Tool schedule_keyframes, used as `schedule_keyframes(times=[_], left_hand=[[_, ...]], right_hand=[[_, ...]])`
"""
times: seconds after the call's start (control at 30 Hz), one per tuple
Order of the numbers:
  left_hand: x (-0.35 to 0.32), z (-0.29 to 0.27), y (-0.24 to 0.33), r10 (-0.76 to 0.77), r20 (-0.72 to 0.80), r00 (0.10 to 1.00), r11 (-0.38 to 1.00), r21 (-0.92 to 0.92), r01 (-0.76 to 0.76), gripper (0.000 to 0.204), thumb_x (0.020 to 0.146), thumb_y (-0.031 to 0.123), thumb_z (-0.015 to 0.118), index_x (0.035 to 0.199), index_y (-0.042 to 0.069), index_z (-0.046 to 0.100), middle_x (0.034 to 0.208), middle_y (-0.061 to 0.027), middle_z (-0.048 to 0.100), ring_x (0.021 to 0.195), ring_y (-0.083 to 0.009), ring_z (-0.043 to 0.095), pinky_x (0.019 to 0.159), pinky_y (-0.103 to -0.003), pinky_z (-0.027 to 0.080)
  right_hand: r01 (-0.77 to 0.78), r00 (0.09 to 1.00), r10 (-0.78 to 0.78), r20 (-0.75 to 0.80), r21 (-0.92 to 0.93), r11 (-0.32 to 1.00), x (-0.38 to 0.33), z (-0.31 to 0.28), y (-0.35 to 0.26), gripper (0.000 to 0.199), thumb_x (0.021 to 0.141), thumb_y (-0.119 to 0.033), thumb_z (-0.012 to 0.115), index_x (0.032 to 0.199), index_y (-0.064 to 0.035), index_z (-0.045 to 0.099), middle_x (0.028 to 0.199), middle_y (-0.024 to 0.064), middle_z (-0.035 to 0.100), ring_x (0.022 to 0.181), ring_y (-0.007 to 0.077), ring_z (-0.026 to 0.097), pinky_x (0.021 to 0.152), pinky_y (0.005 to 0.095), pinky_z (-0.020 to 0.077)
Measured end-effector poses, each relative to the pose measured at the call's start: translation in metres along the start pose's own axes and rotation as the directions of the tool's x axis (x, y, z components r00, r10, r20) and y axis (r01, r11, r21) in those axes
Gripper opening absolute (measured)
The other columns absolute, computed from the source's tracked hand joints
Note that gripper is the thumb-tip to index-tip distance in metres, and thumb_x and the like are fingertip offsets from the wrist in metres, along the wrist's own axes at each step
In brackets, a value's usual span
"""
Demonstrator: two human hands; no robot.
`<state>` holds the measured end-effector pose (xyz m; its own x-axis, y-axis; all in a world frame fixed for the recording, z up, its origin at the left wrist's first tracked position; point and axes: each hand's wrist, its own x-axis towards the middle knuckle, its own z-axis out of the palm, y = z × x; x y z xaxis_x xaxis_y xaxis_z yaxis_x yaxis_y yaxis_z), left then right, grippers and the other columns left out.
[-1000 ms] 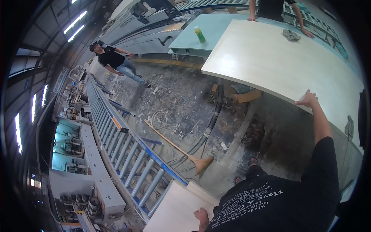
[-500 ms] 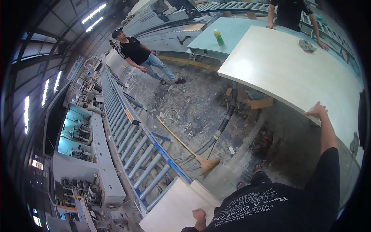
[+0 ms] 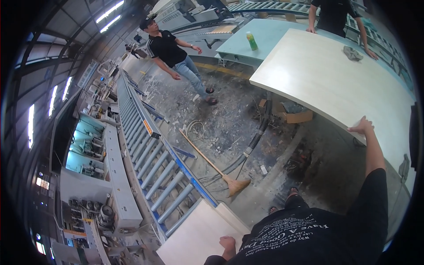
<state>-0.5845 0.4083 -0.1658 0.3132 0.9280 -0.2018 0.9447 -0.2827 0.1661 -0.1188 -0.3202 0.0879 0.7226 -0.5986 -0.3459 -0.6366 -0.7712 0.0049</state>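
Observation:
A large pale wooden board (image 3: 322,75) lies on the light green table at the right. My right hand (image 3: 363,127) grips its near edge, thumb along the rim and fingers bent over the top. At the lower middle, my left hand (image 3: 227,244) is closed in a fist over a smaller pale panel (image 3: 194,234), with nothing visible in it. Whether the fist touches the panel I cannot tell. A grey crumpled cloth (image 3: 352,53) sits on the large board's far side. Across the table, a co-worker's hand (image 3: 371,54) rests by the board's far edge.
A green bottle (image 3: 251,40) stands on the light green table (image 3: 234,39). A blue-railed roller conveyor (image 3: 163,163) runs along the left beside machines. On the floor are a broom (image 3: 236,184), cables (image 3: 254,143) and a cardboard box (image 3: 298,117). Another person (image 3: 172,53) is walking beyond the conveyor.
The walking person has come nearer and to the right, with one arm now swung out. My hands keep their places, and the boards look unmoved.

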Motion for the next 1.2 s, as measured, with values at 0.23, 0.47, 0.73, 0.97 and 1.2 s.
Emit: schedule_keyframes(times=[0.23, 0.47, 0.73, 0.97, 1.2], left_hand=[[0.001, 0.068, -0.026, 0.279, -0.237, 0.931, 0.96, 0.093, -0.264, 0.042, 0.086, 0.02, 0.061, 0.108, -0.015, 0.063, 0.112, -0.0324, 0.065, 0.108, -0.0504, 0.059, 0.099, -0.056, 0.044], [-0.035, 0.018, 0.025, -0.164, -0.396, 0.904, 0.965, -0.254, 0.063, 0.031, 0.09, 0.02, 0.064, 0.112, -0.001, 0.06, 0.107, -0.0255, 0.062, 0.104, -0.0449, 0.059, 0.091, -0.057, 0.047], [-0.02, 0.017, 0.031, -0.398, -0.391, 0.83, 0.886, -0.397, 0.239, 0.02, 0.092, 0.023, 0.064, 0.098, 0.005, 0.065, 0.1, -0.0204, 0.066, 0.099, -0.0429, 0.061, 0.085, -0.056, 0.051], [-0.035, 0.005, 0.013, -0.308, -0.053, 0.95, 0.871, -0.417, 0.259, 0.02, 0.087, 0.021, 0.065, 0.103, 0.01, 0.069, 0.104, -0.0194, 0.066, 0.103, -0.0413, 0.061, 0.089, -0.052, 0.051], [-0.11, -0.015, -0.032, -0.382, -0.361, 0.85, 0.882, -0.416, 0.22, 0.049, 0.089, 0.026, 0.064, 0.131, 0.002, 0.059, 0.136, -0.023, 0.056, 0.128, -0.0419, 0.052, 0.105, -0.054, 0.043]], right_hand=[[0.056, 0.994, -0.073, -0.076, -0.207, 0.977, 0.08, 0.031, 0.062, 0.156, 0.057, -0.087, 0.077, 0.159, 0.0106, 0.011, 0.158, 0.0308, 0.038, 0.147, 0.0422, 0.04, 0.119, 0.0486, 0.0371], [0.186, 0.726, -0.393, -0.564, -0.39, 0.902, 0.028, 0.132, 0.075, 0.101, 0.087, -0.076, 0.054, 0.161, -0.0116, 0.03, 0.154, 0.0327, 0.04, 0.144, 0.0484, 0.039, 0.106, 0.0667, 0.0407], [-0.02, 0.729, -0.227, -0.645, -0.352, 0.936, -0.02, 0.164, -0.049, 0.107, 0.083, -0.063, 0.067, 0.153, 0.0094, 0.031, 0.153, 0.0387, 0.035, 0.144, 0.0544, 0.032, 0.119, 0.0616, 0.0256], [0.981, 0.17, -0.964, -0.202, 0.13, 0.146, -0.126, 0.218, -0.211, 0.081, 0.095, -0.034, 0.072, 0.153, 0.006, 0.033, 0.158, 0.0342, 0.031, 0.153, 0.044, 0.022, 0.126, 0.0513, 0.017], [0.782, 0.205, -0.797, 0.568, 0.395, 0.482, -0.206, 0.322, -0.263, 0.072, 0.093, -0.038, 0.075, 0.142, 0.007, 0.046, 0.122, 0.0238, 0.067, 0.115, 0.0349, 0.065, 0.098, 0.044, 0.0514]])
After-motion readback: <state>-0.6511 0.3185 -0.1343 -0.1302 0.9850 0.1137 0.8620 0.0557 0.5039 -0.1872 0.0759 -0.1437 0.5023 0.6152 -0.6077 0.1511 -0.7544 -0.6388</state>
